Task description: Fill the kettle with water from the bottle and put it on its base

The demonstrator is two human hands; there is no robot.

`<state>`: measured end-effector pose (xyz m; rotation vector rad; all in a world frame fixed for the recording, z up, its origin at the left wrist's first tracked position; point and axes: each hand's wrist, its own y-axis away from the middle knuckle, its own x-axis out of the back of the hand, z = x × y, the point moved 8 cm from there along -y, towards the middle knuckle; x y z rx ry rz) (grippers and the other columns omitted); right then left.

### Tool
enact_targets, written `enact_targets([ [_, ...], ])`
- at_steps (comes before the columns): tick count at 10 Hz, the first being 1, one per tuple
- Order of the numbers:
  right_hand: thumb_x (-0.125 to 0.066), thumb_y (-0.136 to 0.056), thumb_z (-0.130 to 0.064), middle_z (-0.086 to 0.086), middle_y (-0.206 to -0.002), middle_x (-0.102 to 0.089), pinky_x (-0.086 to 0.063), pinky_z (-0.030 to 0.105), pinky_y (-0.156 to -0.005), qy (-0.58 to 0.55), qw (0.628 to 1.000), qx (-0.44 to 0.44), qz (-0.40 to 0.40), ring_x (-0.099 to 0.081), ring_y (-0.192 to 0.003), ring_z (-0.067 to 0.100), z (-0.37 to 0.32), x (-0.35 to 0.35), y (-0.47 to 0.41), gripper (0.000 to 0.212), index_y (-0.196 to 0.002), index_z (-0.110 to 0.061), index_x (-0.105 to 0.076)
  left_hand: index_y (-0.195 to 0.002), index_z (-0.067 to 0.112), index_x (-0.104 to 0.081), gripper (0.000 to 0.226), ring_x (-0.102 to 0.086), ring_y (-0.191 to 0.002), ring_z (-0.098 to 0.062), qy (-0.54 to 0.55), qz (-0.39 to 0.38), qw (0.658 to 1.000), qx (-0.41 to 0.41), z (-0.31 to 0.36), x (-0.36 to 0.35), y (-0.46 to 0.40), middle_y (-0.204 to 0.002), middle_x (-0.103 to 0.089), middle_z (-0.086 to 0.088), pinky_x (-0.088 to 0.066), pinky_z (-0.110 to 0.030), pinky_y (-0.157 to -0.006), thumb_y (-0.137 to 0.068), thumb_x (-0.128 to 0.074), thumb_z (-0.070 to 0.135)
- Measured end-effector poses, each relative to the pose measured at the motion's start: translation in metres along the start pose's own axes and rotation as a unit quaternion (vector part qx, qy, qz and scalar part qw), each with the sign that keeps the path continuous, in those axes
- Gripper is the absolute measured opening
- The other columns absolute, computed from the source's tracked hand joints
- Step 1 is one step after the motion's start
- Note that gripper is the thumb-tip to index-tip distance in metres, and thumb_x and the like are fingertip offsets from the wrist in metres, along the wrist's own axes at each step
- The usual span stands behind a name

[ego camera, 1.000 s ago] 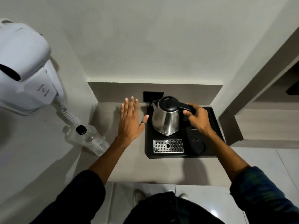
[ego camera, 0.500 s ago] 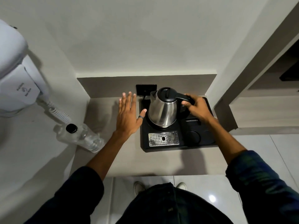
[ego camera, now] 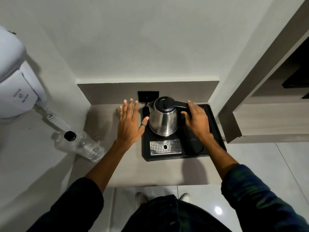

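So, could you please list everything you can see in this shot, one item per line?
kettle: one, steel body with black lid and handle, upright at the back left of the tray
tray: one, black, on the counter's right half
drip grille: one, silver, front left of the tray
bottle: one, clear with black cap on, at the counter's left edge
wall socket: one, black, behind the kettle
hair dryer: one, white with coiled cord, on the left wall
left hand: open, flat beside the kettle
right hand: open, fingers by the kettle handle
shoes: two, pale, on the floor
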<state>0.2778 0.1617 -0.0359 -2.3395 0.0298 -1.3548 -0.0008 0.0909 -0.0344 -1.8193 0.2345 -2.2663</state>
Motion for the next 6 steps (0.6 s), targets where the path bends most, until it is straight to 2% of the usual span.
enact_targets([
  [1, -0.077, -0.089, -0.001, 0.033, -0.126, -0.071, -0.057, 0.060, -0.099, 0.072, 0.996, 0.037, 0.043, -0.072, -0.114, 0.049, -0.011, 0.001, 0.004, 0.046, -0.131, 0.013, -0.065, -0.163, 0.006, -0.027, 0.078, -0.008, -0.161, -0.038, -0.003, 0.004, 1.000, -0.001, -0.001, 0.002, 0.003, -0.172, -0.020, -0.017, -0.009, -0.052, -0.132, -0.104, -0.047, 0.054],
  [3, -0.072, -0.086, 0.004, 0.030, -0.137, -0.067, -0.050, 0.062, -0.107, 0.135, 0.990, 0.018, 0.022, -0.064, -0.129, 0.048, -0.018, -0.004, 0.005, 0.053, -0.137, 0.012, -0.061, -0.163, 0.006, -0.026, 0.078, -0.007, -0.162, -0.038, -0.007, 0.008, 1.000, 0.001, 0.002, 0.010, 0.007, -0.172, -0.019, -0.017, -0.009, -0.051, -0.132, -0.104, -0.046, 0.053],
  [4, -0.068, -0.093, -0.005, 0.028, -0.149, -0.059, -0.043, 0.062, -0.114, 0.123, 0.992, -0.011, -0.006, -0.053, -0.141, 0.047, -0.014, -0.008, 0.009, 0.056, -0.145, 0.008, -0.054, -0.163, 0.006, -0.026, 0.078, -0.007, -0.162, -0.038, -0.006, 0.012, 1.000, 0.009, 0.000, 0.015, 0.010, -0.172, -0.019, -0.017, -0.009, -0.052, -0.132, -0.104, -0.044, 0.054],
  [5, -0.058, -0.105, -0.031, 0.021, -0.165, -0.043, -0.030, 0.058, -0.124, 0.095, 0.995, -0.023, -0.006, -0.036, -0.155, 0.040, -0.010, -0.012, 0.014, 0.063, -0.158, -0.002, -0.041, -0.163, 0.006, -0.026, 0.079, -0.007, -0.162, -0.037, -0.013, 0.022, 1.000, 0.008, -0.003, 0.014, 0.014, -0.172, -0.018, -0.017, -0.010, -0.053, -0.132, -0.104, -0.041, 0.056],
  [6, -0.048, -0.106, -0.043, 0.018, -0.173, -0.028, -0.017, 0.057, -0.131, 0.056, 0.998, -0.011, 0.024, -0.020, -0.162, 0.036, -0.015, -0.003, 0.012, 0.070, -0.164, -0.007, -0.031, -0.163, 0.007, -0.026, 0.080, -0.008, -0.161, -0.037, -0.007, 0.055, 0.998, 0.001, -0.002, 0.023, 0.017, -0.172, -0.018, -0.017, -0.013, -0.055, -0.131, -0.103, -0.043, 0.056],
])
